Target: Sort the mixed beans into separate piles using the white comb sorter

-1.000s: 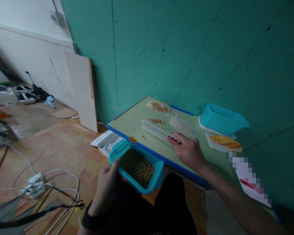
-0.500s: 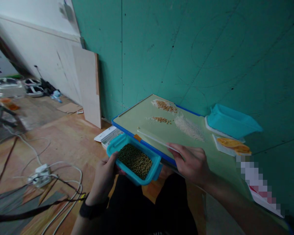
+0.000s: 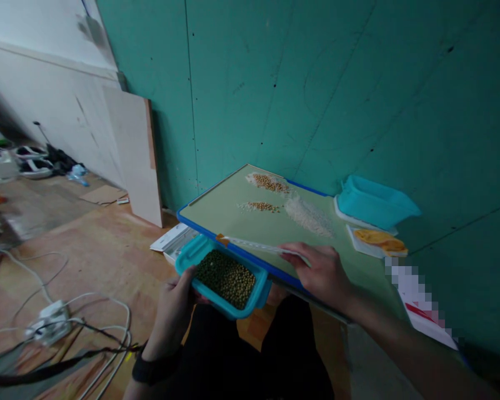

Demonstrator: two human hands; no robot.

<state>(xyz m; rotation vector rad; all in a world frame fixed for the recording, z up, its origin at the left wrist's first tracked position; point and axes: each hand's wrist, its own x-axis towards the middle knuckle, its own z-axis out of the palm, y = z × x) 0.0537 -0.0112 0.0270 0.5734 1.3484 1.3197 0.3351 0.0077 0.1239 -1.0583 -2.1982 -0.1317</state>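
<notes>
My left hand [image 3: 175, 304] grips the left side of a turquoise plastic container [image 3: 264, 289], thumb over its rim. Inside lie dark green beans [image 3: 211, 268] on the left and tan soybeans [image 3: 240, 286] on the right. The container is just below the near edge of a pale green tabletop [image 3: 214, 214] with blue edging. My right hand [image 3: 319, 272] is closed on one end of a thin white strip [image 3: 254, 245], whose far end is at the table edge above the container. Beyond it lie two soybean piles [image 3: 270, 183] mixed with white grains, and a long heap of white rice-like grains [image 3: 308, 215].
At the table's right stand an empty turquoise container [image 3: 375, 201] and a yellow cloth [image 3: 379, 241] on a white tray. A green wall [image 3: 233, 83] rises behind. On the floor at left are a power strip [image 3: 50, 322], loose cables and a leaning board [image 3: 133, 155].
The strip has swung toward the near table edge, its far end now by the orange tape. A lone bean near that end no longer shows on the tabletop. The view has turned slightly right.
</notes>
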